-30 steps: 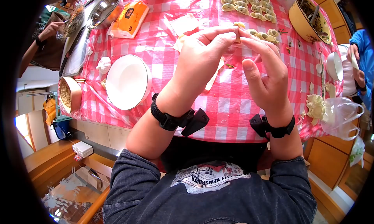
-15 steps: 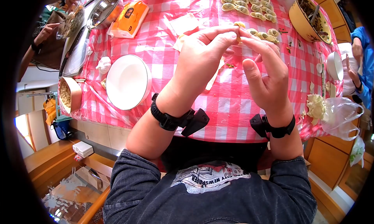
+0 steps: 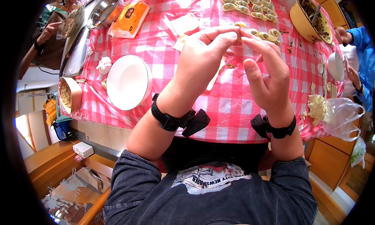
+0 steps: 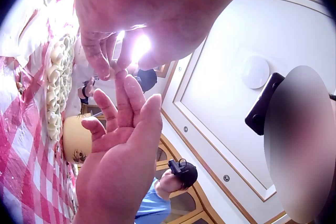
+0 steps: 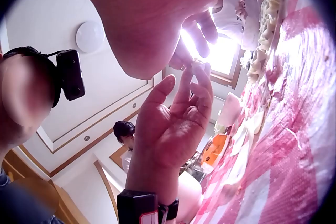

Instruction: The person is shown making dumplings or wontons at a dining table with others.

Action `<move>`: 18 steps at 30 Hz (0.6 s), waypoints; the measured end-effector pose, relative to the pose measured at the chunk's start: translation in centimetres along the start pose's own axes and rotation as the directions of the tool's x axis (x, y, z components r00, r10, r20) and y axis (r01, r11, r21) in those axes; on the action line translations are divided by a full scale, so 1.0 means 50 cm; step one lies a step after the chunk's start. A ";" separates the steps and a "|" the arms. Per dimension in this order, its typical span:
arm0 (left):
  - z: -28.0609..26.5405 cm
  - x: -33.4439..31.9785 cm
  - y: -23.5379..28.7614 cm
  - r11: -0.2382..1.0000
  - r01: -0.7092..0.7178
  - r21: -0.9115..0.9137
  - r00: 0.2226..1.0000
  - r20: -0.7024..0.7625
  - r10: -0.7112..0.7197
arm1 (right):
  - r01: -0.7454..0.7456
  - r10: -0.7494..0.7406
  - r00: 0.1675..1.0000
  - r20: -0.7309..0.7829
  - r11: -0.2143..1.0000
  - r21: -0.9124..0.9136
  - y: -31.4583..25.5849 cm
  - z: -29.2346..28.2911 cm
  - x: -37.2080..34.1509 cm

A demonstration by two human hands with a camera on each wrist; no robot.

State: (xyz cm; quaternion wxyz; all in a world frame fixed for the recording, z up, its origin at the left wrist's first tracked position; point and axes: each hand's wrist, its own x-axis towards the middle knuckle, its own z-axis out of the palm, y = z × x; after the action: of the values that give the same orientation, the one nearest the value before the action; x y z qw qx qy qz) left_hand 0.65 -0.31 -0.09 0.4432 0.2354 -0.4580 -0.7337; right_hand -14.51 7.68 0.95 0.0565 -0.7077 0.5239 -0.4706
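Note:
In the head view, the left hand (image 3: 201,59) pinches a small folded dumpling (image 3: 239,26) between thumb and fingertips above the table. Facing it, the right hand (image 3: 269,74) has its fingers extended to the dumpling, with the thumb apart. The left wrist view shows the left hand (image 4: 142,16) above, its fingertips meeting those of the right hand (image 4: 118,155), whose palm is visible. From the right wrist, the left hand (image 5: 173,124) appears below the right hand (image 5: 157,19). Fingers hide most of the dumpling.
Rows of dumplings (image 3: 242,3) lie beyond the hands, with a yellow filling bowl (image 3: 308,21) at far right. A white bowl (image 3: 127,82), garlic (image 3: 104,64) and an orange packet (image 3: 132,18) are left. Cabbage leaves (image 3: 317,107) and a plastic bag (image 3: 341,117) lie right.
Both hands have stayed almost still at the dumpling. At the right edge, the person in blue has moved their arms. The clear bowl held by the person at far left has shifted slightly.

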 end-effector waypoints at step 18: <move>0.001 0.000 0.000 1.000 0.000 -0.002 1.000 0.001 0.000 | 0.018 -0.018 1.000 -0.007 1.000 -0.010 0.003 0.001 0.000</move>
State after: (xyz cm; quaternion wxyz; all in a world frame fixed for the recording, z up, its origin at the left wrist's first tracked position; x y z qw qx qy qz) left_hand 0.63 -0.29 -0.06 0.4431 0.2344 -0.4575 -0.7344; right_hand -14.59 7.59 0.87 0.0466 -0.7110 0.5200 -0.4711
